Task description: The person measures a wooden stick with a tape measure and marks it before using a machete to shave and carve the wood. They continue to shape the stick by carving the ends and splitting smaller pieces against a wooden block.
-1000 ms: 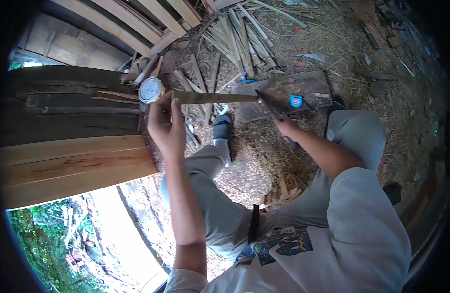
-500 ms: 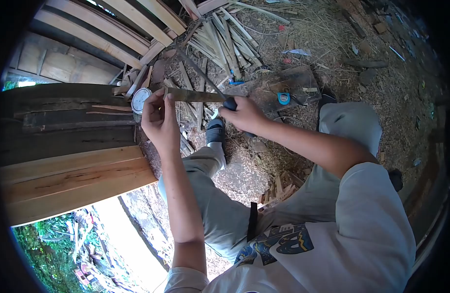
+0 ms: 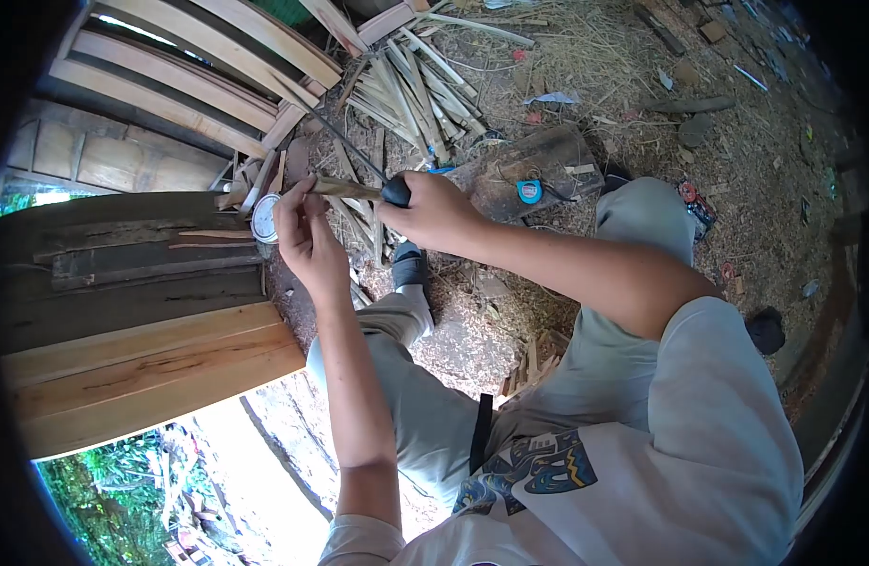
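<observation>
My left hand (image 3: 310, 231) is closed in a pinch on the near end of a short wooden strip (image 3: 348, 189). The strip reaches right, toward my other fist. Wrapped round the black handle of a machete (image 3: 354, 149) is my right hand (image 3: 434, 209). The long thin dark blade points up and left, crossing over the far end of the strip near the handle. Part of the strip is hidden behind the handle and fist.
A blue tape measure (image 3: 529, 191) lies on a wooden block (image 3: 557, 151). Loose wooden sticks (image 3: 416, 94) are heaped ahead. To the left are a round white lid (image 3: 265, 219) and a thick plank (image 3: 151, 363). Slatted framing (image 3: 189, 57) stands at upper left; shavings cover the ground.
My right hand has moved left with the machete, closer to my left hand, and the blade has shifted left. Less of the wooden strip shows between the hands. The camera view has shifted slightly.
</observation>
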Demonstrator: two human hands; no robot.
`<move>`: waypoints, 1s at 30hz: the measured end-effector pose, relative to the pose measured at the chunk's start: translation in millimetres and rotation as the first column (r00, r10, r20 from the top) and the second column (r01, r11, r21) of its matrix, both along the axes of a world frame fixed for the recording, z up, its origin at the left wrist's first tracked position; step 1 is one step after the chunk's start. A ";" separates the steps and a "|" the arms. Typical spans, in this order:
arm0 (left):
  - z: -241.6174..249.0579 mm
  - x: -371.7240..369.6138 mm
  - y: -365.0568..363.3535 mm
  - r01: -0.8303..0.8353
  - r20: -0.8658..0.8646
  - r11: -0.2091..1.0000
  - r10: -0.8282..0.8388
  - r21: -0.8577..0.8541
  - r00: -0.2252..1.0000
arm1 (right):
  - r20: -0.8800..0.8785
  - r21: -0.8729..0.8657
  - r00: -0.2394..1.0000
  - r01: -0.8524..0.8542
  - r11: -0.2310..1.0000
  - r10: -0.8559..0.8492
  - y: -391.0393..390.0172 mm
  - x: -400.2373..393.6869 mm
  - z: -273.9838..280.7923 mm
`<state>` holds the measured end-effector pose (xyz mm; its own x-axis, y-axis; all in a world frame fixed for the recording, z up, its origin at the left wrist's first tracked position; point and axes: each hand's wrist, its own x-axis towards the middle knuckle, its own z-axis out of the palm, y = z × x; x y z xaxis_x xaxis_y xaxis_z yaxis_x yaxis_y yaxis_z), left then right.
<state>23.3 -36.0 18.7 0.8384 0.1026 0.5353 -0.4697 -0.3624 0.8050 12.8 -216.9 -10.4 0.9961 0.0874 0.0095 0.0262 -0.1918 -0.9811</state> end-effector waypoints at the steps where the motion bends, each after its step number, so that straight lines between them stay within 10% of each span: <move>1: -1.9 0.9 -0.8 -0.004 0.037 0.999 0.003 0.041 0.999 | 0.001 0.002 1.000 0.004 1.000 -0.004 -0.3 0.5 -1.8; 30: 8.2 -5.9 -32.1 -0.095 0.124 0.995 0.093 0.006 0.988 | 0.186 -0.197 0.979 -0.042 0.979 0.079 -15.0 -16.5 -15.4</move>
<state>17.5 -68.1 26.8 0.7526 0.1710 0.6359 -0.5288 -0.4186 0.7383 -3.7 -232.0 -25.8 0.9701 0.1662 0.1768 0.2273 -0.3678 -0.9017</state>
